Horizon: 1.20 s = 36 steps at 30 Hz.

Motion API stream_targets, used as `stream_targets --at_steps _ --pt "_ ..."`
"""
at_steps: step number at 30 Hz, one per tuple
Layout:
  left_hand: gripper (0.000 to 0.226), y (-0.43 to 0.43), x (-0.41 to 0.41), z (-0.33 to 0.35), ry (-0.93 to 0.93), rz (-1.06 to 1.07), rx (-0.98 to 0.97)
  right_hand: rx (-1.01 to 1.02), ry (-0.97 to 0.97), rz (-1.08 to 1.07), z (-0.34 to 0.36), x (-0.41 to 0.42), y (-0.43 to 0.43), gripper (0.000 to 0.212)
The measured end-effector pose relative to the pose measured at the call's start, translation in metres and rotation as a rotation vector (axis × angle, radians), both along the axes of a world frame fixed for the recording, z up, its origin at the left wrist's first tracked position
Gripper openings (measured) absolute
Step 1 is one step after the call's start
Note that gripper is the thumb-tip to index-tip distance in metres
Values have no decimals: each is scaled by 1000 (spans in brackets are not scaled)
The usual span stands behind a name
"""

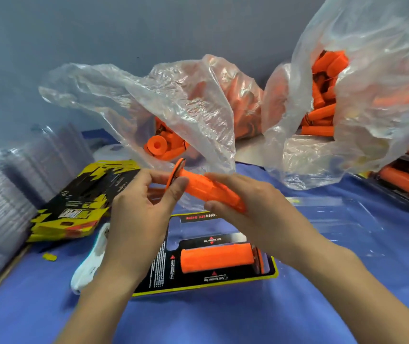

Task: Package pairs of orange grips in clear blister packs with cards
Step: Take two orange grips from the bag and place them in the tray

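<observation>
Both hands hold an orange grip (208,188) above the blister pack (206,254), left hand (136,207) pinching its flange, right hand (243,207) curled round its barrel, probably aligning it for the empty cavity beside the seated grip (217,256).

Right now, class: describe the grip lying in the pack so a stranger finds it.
Find the blue table. On it, nearest the viewer, lies a black yellow-edged card. The orange grip on it lies flat and untouched, unlike the held grip or those in bags.
</observation>
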<state>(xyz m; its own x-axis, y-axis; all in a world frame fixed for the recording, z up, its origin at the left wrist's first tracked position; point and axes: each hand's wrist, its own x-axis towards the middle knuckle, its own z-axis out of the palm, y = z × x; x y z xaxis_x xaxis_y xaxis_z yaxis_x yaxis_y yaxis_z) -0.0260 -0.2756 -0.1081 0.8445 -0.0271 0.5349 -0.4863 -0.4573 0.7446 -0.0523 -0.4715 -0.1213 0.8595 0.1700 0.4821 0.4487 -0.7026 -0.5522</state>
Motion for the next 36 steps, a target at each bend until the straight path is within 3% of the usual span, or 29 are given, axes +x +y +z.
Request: stream_targets --at_steps 12,21,36 --pt "46 14 7 -10 195 146 10 101 59 5 -8 9 -25 34" --pt "32 25 7 -27 311 117 214 -137 54 -48 -21 11 -29 45" --pt "41 28 14 -41 337 194 380 -259 179 -1 -17 25 -30 24"
